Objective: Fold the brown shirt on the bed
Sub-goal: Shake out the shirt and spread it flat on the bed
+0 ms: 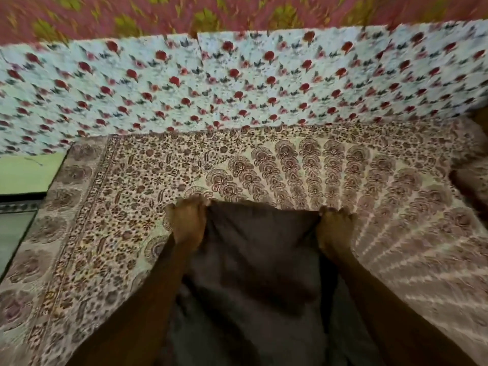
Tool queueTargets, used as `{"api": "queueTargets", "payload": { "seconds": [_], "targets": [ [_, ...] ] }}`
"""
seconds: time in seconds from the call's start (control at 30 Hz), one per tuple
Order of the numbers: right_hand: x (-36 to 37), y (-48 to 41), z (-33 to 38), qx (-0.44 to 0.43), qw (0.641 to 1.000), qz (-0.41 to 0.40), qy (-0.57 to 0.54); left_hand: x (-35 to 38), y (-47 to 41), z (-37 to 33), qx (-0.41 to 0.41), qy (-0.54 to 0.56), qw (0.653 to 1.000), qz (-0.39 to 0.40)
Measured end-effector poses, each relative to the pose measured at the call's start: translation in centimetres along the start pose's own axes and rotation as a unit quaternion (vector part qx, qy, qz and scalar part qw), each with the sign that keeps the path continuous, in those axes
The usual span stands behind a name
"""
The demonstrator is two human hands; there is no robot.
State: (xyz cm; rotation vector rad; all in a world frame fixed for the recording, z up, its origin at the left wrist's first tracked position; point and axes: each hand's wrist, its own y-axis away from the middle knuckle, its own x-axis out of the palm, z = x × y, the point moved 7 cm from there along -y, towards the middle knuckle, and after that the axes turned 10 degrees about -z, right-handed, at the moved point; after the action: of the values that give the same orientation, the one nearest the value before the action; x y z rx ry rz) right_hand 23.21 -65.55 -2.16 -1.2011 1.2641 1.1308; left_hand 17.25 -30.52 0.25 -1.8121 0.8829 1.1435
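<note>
The brown shirt point(258, 260) hangs between my two hands over the near part of the bed point(111, 212), which is covered by a cream sheet with a dark floral print. My left hand point(188, 224) is closed on the shirt's upper left edge. My right hand point(334, 229) is closed on its upper right edge. The top edge is stretched straight between them, and the cloth falls toward me in loose folds. Its lower part runs out of the frame at the bottom. The picture is blurred by motion.
A white cloth with red flowers point(237, 83) stands along the far side of the bed, with a pink and green patterned cloth point(184, 14) behind it. The bed's left edge point(56, 175) drops to a green floor point(26, 173). A dark shape point(472, 180) sits at the right edge.
</note>
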Motion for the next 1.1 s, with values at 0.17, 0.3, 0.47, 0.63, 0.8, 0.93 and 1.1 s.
{"api": "queueTargets", "payload": {
  "seconds": [0.17, 0.3, 0.47, 0.63, 0.8, 0.93, 1.1],
  "targets": [
    [3.7, -8.9, 3.0, 0.03, 0.991, -0.127, -0.027, 9.2, -6.3, -0.3, -0.033, -0.046, 0.998, -0.033],
    [6.1, -13.1, 4.0, 0.04, 0.988, -0.151, 0.002, 12.1, -9.7, -1.2, -0.072, 0.029, 0.997, -0.029],
    [7.5, -15.8, 3.9, 0.08, 0.977, -0.123, -0.157, 14.5, -13.0, -0.7, -0.074, 0.164, 0.983, -0.022],
    [10.6, -13.7, 5.3, 0.015, 0.981, 0.004, -0.193, 19.6, -8.2, -1.0, -0.099, 0.173, 0.967, 0.158],
    [11.9, -6.9, 2.7, 0.015, 0.987, 0.047, -0.15, 18.8, 0.5, -6.6, 0.061, 0.09, 0.986, 0.127],
    [12.6, -1.1, -3.5, 0.121, 0.98, 0.043, -0.151, 18.9, 8.3, -13.0, 0.198, 0.086, 0.957, 0.194],
    [14.8, 3.9, -12.0, 0.222, 0.957, 0.11, -0.149, 20.0, 12.2, -19.7, 0.258, 0.073, 0.939, 0.216]
  ]
}}
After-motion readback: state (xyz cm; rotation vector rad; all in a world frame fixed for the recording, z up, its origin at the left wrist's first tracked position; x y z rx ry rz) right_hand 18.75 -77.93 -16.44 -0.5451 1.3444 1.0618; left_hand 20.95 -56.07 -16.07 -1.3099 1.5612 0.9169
